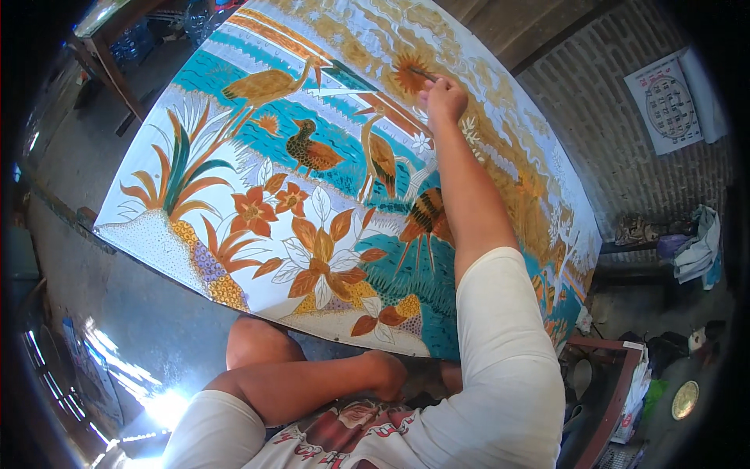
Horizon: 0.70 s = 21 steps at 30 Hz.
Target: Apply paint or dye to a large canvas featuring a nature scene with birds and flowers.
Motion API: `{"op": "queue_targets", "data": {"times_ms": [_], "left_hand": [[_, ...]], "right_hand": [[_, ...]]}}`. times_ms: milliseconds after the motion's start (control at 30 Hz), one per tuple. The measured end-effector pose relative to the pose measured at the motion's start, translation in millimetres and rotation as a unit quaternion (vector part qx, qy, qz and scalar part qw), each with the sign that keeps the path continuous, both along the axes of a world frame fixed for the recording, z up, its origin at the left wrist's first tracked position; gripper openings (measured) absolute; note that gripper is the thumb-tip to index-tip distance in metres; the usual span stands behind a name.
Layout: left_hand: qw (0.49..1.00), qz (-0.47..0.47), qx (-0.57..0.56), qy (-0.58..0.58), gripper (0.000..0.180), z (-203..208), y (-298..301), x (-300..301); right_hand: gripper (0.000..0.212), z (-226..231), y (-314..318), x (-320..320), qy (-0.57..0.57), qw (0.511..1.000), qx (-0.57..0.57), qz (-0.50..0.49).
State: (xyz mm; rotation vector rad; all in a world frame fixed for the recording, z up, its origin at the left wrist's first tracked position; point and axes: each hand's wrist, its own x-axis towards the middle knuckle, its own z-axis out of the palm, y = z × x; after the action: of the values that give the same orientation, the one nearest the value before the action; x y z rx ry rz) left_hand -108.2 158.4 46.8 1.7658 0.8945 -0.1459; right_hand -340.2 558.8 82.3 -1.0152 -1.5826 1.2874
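A large painted cloth [141, 184] slopes in front of me, covered with birds, plants, water and flowers in brown, teal, orange and white. My right hand [445, 100] is raised to its upper part. The fingers pinch a thin dark paintbrush [423, 74], its tip at the spiky orange-brown sun [408, 72]. Lower right of the sun lie white flower shapes and the tan bird [380, 160]. My left hand [384, 374] rests low by my lap, just below the cloth's near edge. Its fingers are bent down out of sight, so whether it holds anything is hidden.
A wooden table [101, 39] stands at the far left with clear plastic bottles near it. On the right, a brick wall [578, 102] carries a sheet of paper [664, 102]. Cloths [699, 246] lie on a shelf, and a wooden frame [617, 399] stands at lower right.
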Motion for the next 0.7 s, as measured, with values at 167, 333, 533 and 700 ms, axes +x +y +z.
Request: {"op": "queue_targets", "data": {"times_ms": [167,333,533,700], "left_hand": [[1.0,0.006,0.006,0.006,0.054,-10,-1,4],[0.999,-0.032,0.0,0.022,0.056,-11,3,5],[0.999,-0.026,-0.047,-0.002,0.061,-44,-5,19],[0.993,-0.034,-0.117,0.01,0.068,-35,-6,9]], "right_hand": [[0.025,-6,10,27,0.043,0.997,-0.028,-0.053],[0.022,-13,1,65,0.066,0.994,-0.04,-0.071],[0.027,-48,-75,157,0.3,0.9,-0.301,0.094],[0.022,-49,-190,286,0.324,0.827,-0.446,0.112]]}}
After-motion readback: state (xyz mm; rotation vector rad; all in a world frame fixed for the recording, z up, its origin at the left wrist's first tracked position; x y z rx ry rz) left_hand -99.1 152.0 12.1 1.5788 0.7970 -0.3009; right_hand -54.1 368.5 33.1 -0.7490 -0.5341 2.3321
